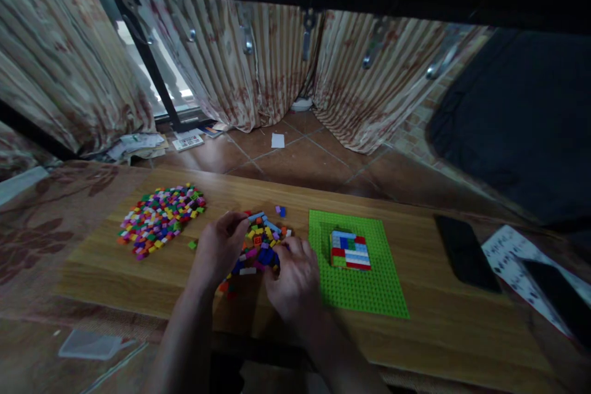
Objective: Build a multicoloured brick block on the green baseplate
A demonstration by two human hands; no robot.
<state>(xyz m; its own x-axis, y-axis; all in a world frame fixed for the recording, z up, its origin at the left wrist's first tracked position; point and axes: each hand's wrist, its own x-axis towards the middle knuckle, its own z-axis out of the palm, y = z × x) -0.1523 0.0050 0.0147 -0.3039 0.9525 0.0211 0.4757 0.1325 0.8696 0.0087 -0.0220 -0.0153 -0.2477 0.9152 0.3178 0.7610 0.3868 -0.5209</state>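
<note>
A loose pile of toy building bricks in many colours lies on the wooden table between my hands. At its left edge is my left hand, thumb and fingers drawn together in a pinch; whatever they hold is hidden. My right hand reaches over the pile's right side, fingers curled down beside some dark blue bricks. Its fingertips are partly hidden among the pieces. To the right, a green baseplate carries a low, roughly square block of bricks in red, white, blue and light green.
A larger heap of small bricks covers the table's left part. Two loose bricks lie behind the middle pile. A black phone-like slab rests at the right, near a printed sheet and another dark device.
</note>
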